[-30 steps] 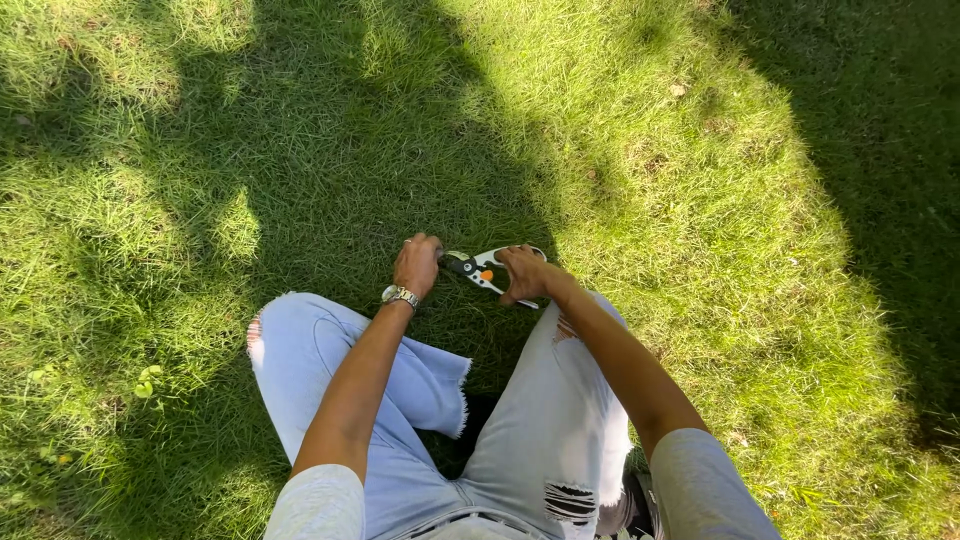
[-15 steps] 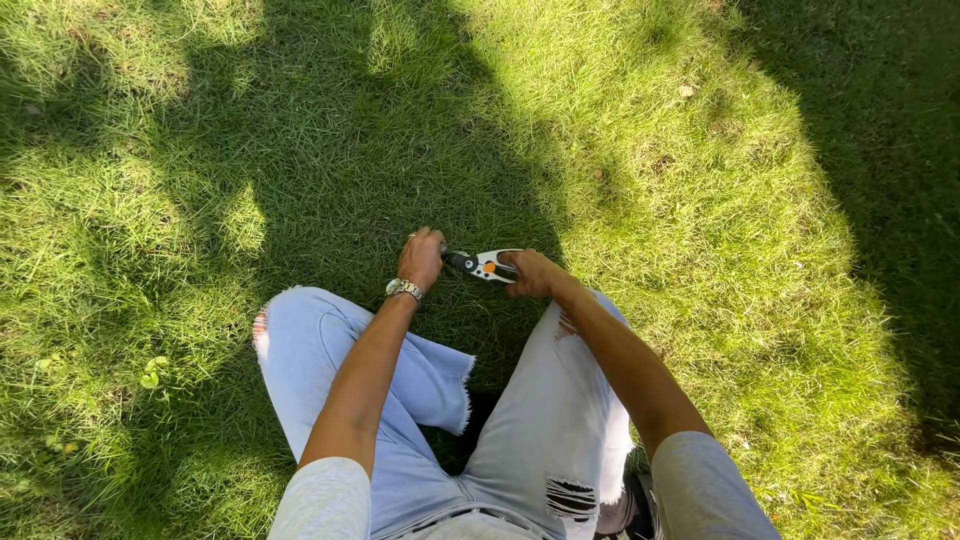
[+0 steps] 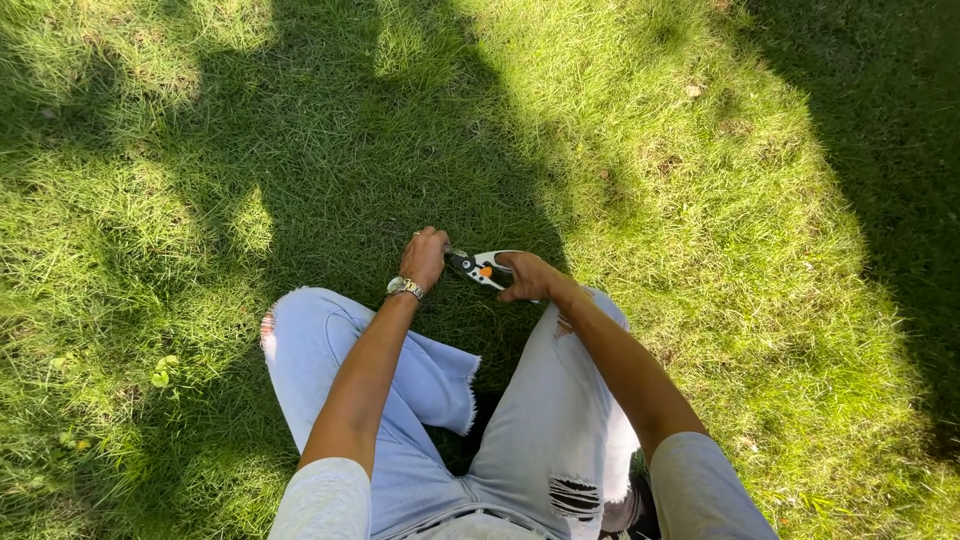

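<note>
The pruning shears (image 3: 481, 268), black and pale grey with an orange spot at the pivot, lay low over the grass (image 3: 700, 200), just ahead of the person's knees. Their handles ran back into the right hand (image 3: 527, 277), which was curled closed around them, so the tool stuck out to the left of that fist. The blade end pointed at the left hand (image 3: 424, 256) and met it at the fingers; whether the blades themselves were parted or closed could not be told, as they were small and partly covered. The left hand was bunched into a loose fist right at the blade tips, seemingly pinching something at the turf, though what it held was too small to make out. A metal wristwatch (image 3: 405, 288) sat on the left wrist. Below both forearms spread light blue ripped jeans (image 3: 420, 380), the legs folded on the shaded lawn.
</note>
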